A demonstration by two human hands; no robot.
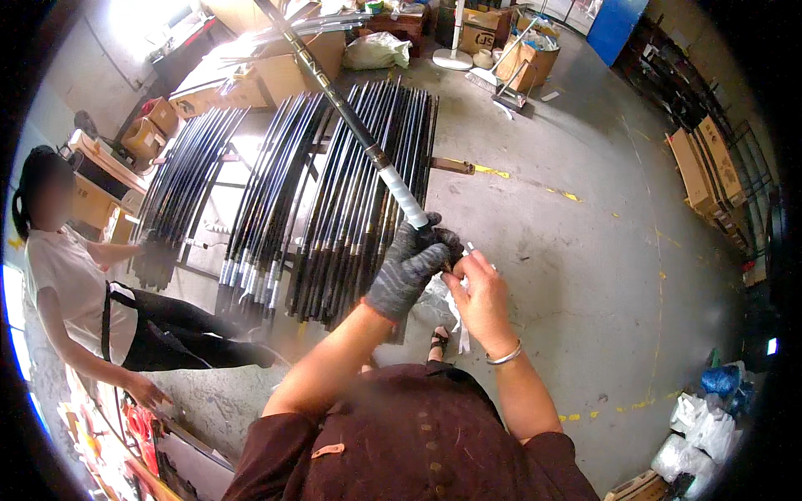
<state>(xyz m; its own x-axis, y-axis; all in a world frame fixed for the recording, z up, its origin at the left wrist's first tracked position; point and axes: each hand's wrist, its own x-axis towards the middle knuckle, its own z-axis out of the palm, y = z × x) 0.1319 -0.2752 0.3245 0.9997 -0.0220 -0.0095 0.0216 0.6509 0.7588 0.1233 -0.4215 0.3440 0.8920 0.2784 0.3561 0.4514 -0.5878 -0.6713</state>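
Note:
My left hand [411, 269], in a dark grey glove, is closed around the lower part of a long black fishing rod [355, 125]. The rod slants up and away to the left, with gold markings and a pale wrapped section [403, 198] just above the glove. Close beside it, my bare right hand [480, 296], a silver bangle at its wrist, pinches at the rod's lower end. A thin white strip [461, 334] hangs below those fingers, and a small white tip pokes out above them. The glove and fingers hide the rod's end.
Several rows of similar dark rods [368, 200] lie on a low rack [451, 165] ahead. A person [79, 284] stands at the left, one hand near the rods. Cardboard boxes [288, 67] stand behind, a broom [484, 79] farther right, and plastic bags [697, 426] at lower right.

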